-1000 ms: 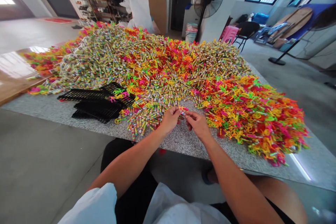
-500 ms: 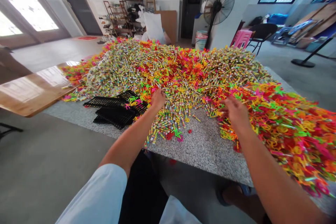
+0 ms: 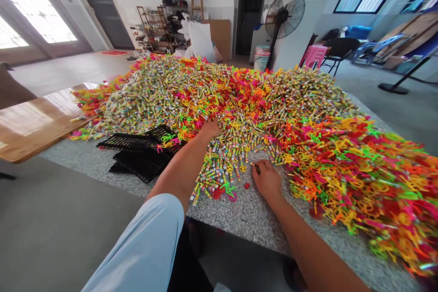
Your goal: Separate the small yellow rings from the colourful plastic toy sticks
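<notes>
Table [image 3: 239, 219]: ran grey and speckled, bare along the near edge.
Tube pile [image 3: 147, 86]: spread over far side and middle, bright plastic mixed in.
Bright plastic heap [image 3: 356, 169]: lay to the right, mostly yellow, orange, red.
Black trays [image 3: 140, 164]: lay stacked askew to the left.
Right hand [image 3: 268, 180]: rested low, fingers curled at tube; could not tell if pinched.
Left hand [image 3: 211, 127]: lay over pile middle; fingertips partly hidden, could not tell if clamped.
Small tube [image 3: 252, 164]: sat at right fingertips.
Red piece [image 3: 247, 185]: lay just beside right hand.

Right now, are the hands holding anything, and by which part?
The right hand apparently pinches a small tube, exactly where is unclear; the left hand, I cannot tell.
</notes>
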The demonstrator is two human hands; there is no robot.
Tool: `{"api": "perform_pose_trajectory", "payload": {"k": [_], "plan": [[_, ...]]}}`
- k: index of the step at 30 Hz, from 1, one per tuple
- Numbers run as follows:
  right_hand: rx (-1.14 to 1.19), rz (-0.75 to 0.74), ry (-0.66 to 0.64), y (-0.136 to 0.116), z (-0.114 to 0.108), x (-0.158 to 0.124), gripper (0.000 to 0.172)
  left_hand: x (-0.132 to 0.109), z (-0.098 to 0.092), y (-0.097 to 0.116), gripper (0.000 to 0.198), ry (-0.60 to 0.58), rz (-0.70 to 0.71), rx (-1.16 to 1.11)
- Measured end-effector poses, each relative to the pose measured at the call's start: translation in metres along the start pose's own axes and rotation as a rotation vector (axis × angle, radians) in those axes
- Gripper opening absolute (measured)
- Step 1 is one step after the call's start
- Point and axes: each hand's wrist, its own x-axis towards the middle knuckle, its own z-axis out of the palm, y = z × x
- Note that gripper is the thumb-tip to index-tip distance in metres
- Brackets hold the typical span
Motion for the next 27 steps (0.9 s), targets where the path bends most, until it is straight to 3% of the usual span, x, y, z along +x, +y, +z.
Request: {"api": "perform_pose_trajectory", "payload": {"k": [6,12,17,19,21,23,27], "plan": [[0.059,0.021,0.035,0.0,0.001,0.002,0.024,-0.002,0.004,0.02,0.07,0.139,-0.069,0.033],[0.109,-0.004,0.067,0.003,0.005,0.0,0.022,0.0,-0.015,0.019,0.07,0.007,-0.032,0.094],[0.126,0.01,0.076,0.005,0.009,0.001,0.022,0.031,-0.059,-0.005,0.071,0.279,0.058,0.173],[0.128,0.019,0.076,0.006,0.01,0.003,0.023,0.054,-0.076,-0.015,0.072,0.207,0.02,0.224],[0.135,0.03,0.073,0.006,0.011,0.005,0.023,0.079,-0.085,-0.021,0.082,0.044,-0.072,0.301],[0.156,0.033,0.074,0.007,0.011,0.007,0.023,0.102,-0.085,-0.022,0.097,-0.054,-0.139,0.373],[0.194,0.028,0.089,0.009,0.013,0.008,0.023,0.133,-0.074,-0.018,0.121,-0.077,-0.162,0.412]]}}
